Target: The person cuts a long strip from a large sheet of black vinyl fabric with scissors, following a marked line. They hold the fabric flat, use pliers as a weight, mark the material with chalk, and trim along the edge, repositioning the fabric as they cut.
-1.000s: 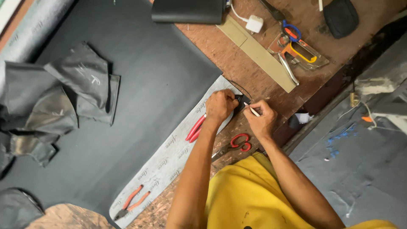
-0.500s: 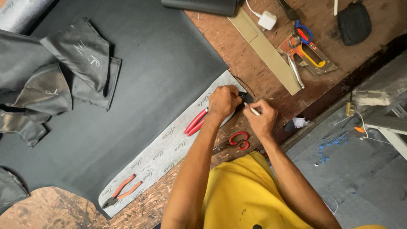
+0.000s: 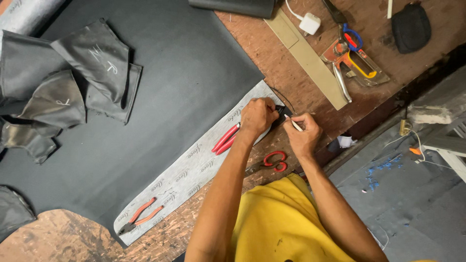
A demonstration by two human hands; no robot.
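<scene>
Head view: your left hand (image 3: 257, 116) is pressing, fingers curled, on a small black piece (image 3: 280, 114) at the grey lining strip's (image 3: 194, 170) end, while your right hand (image 3: 303, 136) is pinching a white marking pencil (image 3: 293, 123); keeping that piece flat is steadying your line.

From my feed the light is even and moderately bright from overhead, throwing only soft short shadows under the hands, with a dull sheen on the black sheet (image 3: 160, 97), sharp focus at centre and slight wide-angle bending toward the edges.
</scene>
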